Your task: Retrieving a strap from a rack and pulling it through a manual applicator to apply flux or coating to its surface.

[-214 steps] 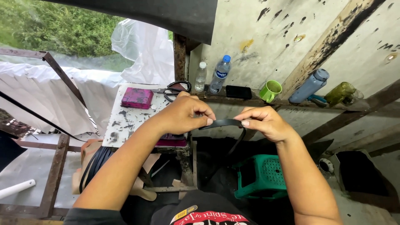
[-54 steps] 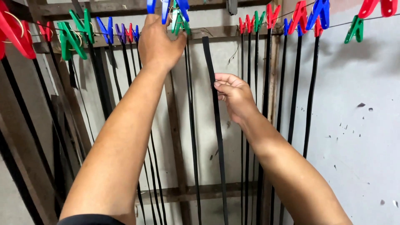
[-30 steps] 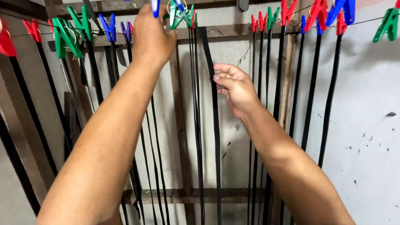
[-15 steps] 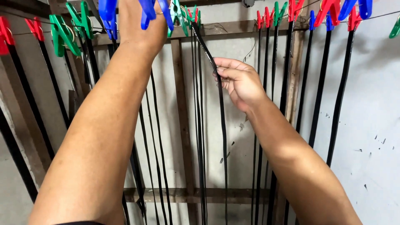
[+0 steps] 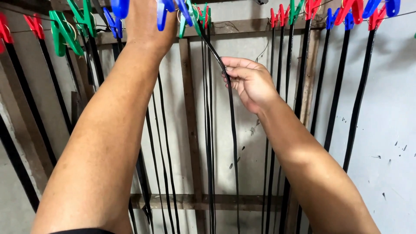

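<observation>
Black strap (image 5: pixel 232 130) hangs slack from the top, running slantwise up to a green clothes peg (image 5: pixel 190 17) on the line. Right hand (image 5: pixel 251 82) pinches the strap between thumb and curled fingers, near its upper part. Left hand (image 5: pixel 147 19) reaches up at the pegs, fingers out of frame; its closure cannot be told.

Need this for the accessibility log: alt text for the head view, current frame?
The right hand pinches a long black strip hanging from a green clothespin, while the left hand reaches up among blue clothespins at the line. More black strips hang from red, green and blue pegs against a pale wall.
</observation>
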